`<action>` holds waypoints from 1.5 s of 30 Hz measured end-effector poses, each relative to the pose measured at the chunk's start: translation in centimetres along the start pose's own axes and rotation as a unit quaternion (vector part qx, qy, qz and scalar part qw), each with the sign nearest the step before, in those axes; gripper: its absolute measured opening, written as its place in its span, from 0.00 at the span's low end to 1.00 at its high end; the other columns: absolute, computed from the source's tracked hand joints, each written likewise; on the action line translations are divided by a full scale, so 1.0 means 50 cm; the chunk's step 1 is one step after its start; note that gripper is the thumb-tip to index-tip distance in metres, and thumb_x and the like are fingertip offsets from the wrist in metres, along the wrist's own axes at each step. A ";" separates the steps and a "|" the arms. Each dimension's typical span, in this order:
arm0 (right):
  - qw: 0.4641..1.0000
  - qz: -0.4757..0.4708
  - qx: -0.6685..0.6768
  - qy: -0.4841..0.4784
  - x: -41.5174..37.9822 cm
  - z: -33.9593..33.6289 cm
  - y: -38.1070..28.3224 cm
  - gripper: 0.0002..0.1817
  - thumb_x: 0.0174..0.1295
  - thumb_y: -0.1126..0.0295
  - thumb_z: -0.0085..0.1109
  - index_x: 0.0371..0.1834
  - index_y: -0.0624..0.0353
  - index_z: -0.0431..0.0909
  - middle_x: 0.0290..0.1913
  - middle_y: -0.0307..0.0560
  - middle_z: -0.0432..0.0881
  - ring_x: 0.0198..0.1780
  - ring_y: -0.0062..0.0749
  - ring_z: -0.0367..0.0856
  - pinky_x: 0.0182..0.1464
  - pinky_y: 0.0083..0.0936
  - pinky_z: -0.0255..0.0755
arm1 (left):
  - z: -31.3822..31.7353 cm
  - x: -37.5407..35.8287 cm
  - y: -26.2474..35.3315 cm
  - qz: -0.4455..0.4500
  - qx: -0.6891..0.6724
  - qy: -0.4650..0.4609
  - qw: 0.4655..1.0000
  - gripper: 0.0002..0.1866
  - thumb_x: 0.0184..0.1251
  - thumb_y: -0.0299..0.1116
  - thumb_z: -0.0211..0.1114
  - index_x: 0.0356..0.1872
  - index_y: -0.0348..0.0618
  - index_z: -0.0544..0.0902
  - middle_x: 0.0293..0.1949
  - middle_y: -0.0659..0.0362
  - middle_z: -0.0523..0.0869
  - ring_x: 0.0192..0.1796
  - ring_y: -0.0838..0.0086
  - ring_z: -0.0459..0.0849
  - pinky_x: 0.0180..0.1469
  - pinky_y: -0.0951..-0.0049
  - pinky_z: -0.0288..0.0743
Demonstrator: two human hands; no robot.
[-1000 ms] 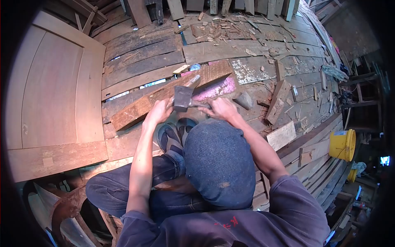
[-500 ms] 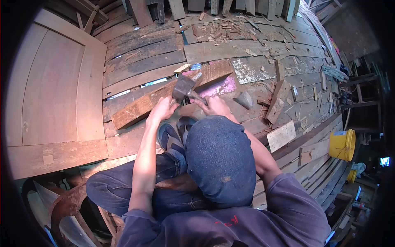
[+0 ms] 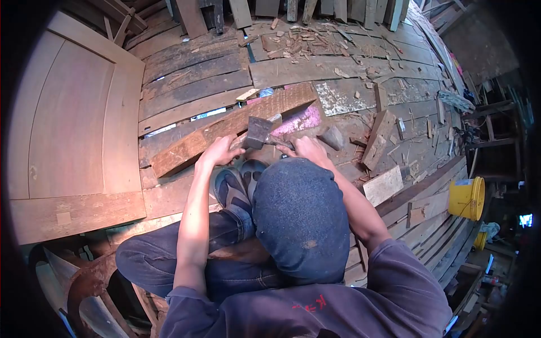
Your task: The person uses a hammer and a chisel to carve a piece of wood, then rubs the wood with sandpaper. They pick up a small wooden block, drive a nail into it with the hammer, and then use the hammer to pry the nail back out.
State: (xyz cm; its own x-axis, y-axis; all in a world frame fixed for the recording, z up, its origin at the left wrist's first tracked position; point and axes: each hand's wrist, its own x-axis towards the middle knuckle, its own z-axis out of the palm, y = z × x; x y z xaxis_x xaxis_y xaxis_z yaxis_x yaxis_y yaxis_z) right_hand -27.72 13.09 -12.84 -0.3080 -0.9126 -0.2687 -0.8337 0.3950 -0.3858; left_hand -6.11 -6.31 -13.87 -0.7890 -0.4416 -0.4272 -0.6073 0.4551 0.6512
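Note:
A thick reddish-brown timber (image 3: 186,151) lies slantwise on the plank floor in front of my feet. My right hand (image 3: 309,149) is closed round the handle of a hatchet (image 3: 259,132). Its dark, broad head is over the near side of the timber, between my two hands. My left hand (image 3: 218,151) is closed on a narrow tool that looks like a chisel (image 3: 275,119). Some of its handle shows by my fingers and a pale metal end shows against the timber; the hatchet head hides its middle.
A grey wedge-shaped piece (image 3: 332,137) and a wood block (image 3: 378,139) lie right of the timber. Wood chips (image 3: 304,45) litter the floor farther off. A panelled wooden door (image 3: 73,124) is at left, a yellow bucket (image 3: 466,198) at right. Floor planks have gaps.
The hatchet head has swung right and slightly down, away from my left hand. My right hand has shifted a little to the right; my left hand stays nearly in place.

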 end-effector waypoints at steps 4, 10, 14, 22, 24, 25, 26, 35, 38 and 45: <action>1.000 -0.005 -0.007 0.010 -0.008 0.002 0.004 0.41 0.63 0.30 0.46 0.40 0.65 0.83 0.29 0.66 0.84 0.36 0.59 0.85 0.44 0.50 0.78 | 0.007 0.024 -0.043 0.058 0.081 0.054 0.994 0.29 0.62 0.48 0.70 0.56 0.36 0.80 0.47 0.40 0.85 0.52 0.48 0.84 0.54 0.54 0.76; 0.998 -0.039 -0.020 0.046 0.019 0.003 0.021 0.41 0.62 0.29 0.47 0.36 0.65 0.84 0.26 0.67 0.82 0.34 0.59 0.85 0.40 0.49 0.79 | -0.044 0.036 -0.049 0.072 0.075 0.085 0.991 0.33 0.60 0.52 0.70 0.59 0.38 0.79 0.50 0.41 0.85 0.55 0.48 0.82 0.56 0.56 0.76; 0.999 -0.040 -0.036 0.008 0.060 -0.013 0.020 0.42 0.61 0.29 0.48 0.31 0.65 0.84 0.25 0.66 0.82 0.33 0.59 0.85 0.39 0.48 0.79 | -0.076 0.042 -0.046 0.070 0.092 0.097 0.988 0.30 0.59 0.53 0.71 0.53 0.37 0.82 0.45 0.40 0.86 0.51 0.47 0.84 0.51 0.54 0.76; 0.993 -0.114 0.012 0.023 0.095 -0.044 0.018 0.39 0.60 0.31 0.53 0.28 0.65 0.83 0.23 0.65 0.80 0.30 0.59 0.82 0.36 0.48 0.76 | -0.070 0.054 -0.058 0.056 0.096 0.087 0.990 0.32 0.52 0.56 0.75 0.46 0.37 0.84 0.31 0.39 0.85 0.38 0.45 0.86 0.41 0.53 0.77; 0.994 -0.111 0.000 0.003 0.102 -0.045 0.018 0.38 0.60 0.31 0.53 0.30 0.63 0.83 0.24 0.65 0.80 0.30 0.59 0.82 0.37 0.48 0.76 | -0.062 0.059 -0.071 0.043 0.106 0.089 0.989 0.33 0.51 0.56 0.76 0.47 0.36 0.84 0.32 0.38 0.85 0.39 0.45 0.86 0.42 0.53 0.78; 0.996 -0.084 -0.022 -0.036 0.104 -0.051 0.012 0.37 0.60 0.31 0.52 0.36 0.60 0.85 0.28 0.65 0.82 0.34 0.59 0.83 0.41 0.49 0.77 | -0.058 0.060 -0.075 0.036 0.111 0.090 0.989 0.33 0.50 0.56 0.77 0.47 0.36 0.84 0.33 0.38 0.86 0.40 0.45 0.86 0.43 0.53 0.78; 0.995 -0.057 -0.045 -0.075 0.105 -0.056 0.006 0.36 0.61 0.31 0.51 0.43 0.56 0.87 0.32 0.66 0.84 0.39 0.60 0.84 0.46 0.49 0.78 | -0.053 0.059 -0.078 0.050 0.114 0.106 0.987 0.34 0.50 0.56 0.77 0.47 0.35 0.84 0.34 0.38 0.86 0.41 0.45 0.86 0.43 0.53 0.78; 0.997 -0.032 -0.026 -0.063 0.101 -0.058 -0.021 0.38 0.61 0.29 0.48 0.46 0.54 0.87 0.32 0.65 0.84 0.38 0.59 0.85 0.43 0.49 0.78 | -0.041 0.044 -0.079 0.054 0.215 0.154 0.963 0.35 0.48 0.55 0.77 0.52 0.39 0.82 0.36 0.39 0.87 0.43 0.47 0.87 0.45 0.52 0.80; 0.999 -0.020 -0.008 -0.041 0.090 -0.049 -0.029 0.40 0.61 0.28 0.48 0.40 0.58 0.87 0.30 0.66 0.84 0.36 0.59 0.85 0.41 0.49 0.78 | -0.041 0.058 -0.093 0.046 0.243 0.178 0.952 0.35 0.46 0.54 0.78 0.51 0.41 0.82 0.35 0.41 0.87 0.42 0.47 0.87 0.44 0.52 0.81; 0.998 -0.001 0.043 -0.047 0.060 -0.008 -0.005 0.43 0.62 0.29 0.48 0.25 0.69 0.82 0.23 0.67 0.80 0.31 0.59 0.84 0.37 0.50 0.77 | -0.046 0.069 -0.083 0.080 0.250 0.157 0.952 0.31 0.46 0.49 0.79 0.49 0.43 0.81 0.35 0.41 0.87 0.42 0.46 0.87 0.44 0.50 0.81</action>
State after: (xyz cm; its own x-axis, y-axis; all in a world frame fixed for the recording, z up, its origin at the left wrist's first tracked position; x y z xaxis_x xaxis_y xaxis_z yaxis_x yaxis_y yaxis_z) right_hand -28.61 10.19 -13.20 -0.2590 -0.9012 -0.3475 -0.7910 0.4043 -0.4591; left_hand -6.09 -11.49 -16.60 -0.8555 -0.5103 -0.0876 -0.5129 0.8121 0.2784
